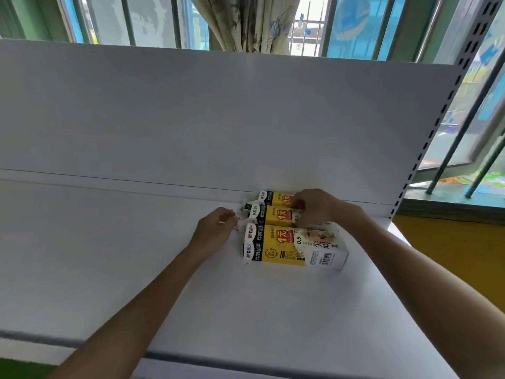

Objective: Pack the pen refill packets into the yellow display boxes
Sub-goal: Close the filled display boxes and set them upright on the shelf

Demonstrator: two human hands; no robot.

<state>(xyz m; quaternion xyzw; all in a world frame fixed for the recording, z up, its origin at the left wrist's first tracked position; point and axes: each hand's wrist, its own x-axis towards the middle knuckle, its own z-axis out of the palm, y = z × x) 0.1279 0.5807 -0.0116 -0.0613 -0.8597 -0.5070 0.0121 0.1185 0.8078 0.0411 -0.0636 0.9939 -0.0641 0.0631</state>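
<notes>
Three yellow display boxes lie side by side on the white shelf [136, 255], their open ends facing left. The nearest box [289, 247] is fully visible. My right hand [314, 207] rests on top of the middle box [273, 215], its fingers curled on it. It also covers part of the far box [276, 198]. My left hand [216, 228] is at the open left end of the middle box. Its fingers pinch a small white packet or flap [238, 222] there; I cannot tell which.
A white back panel [218, 119] rises behind the shelf. A perforated upright [437, 127] stands at the right. Behind are barred windows and a curtain [246, 23]. The shelf's front edge runs along the bottom of the view.
</notes>
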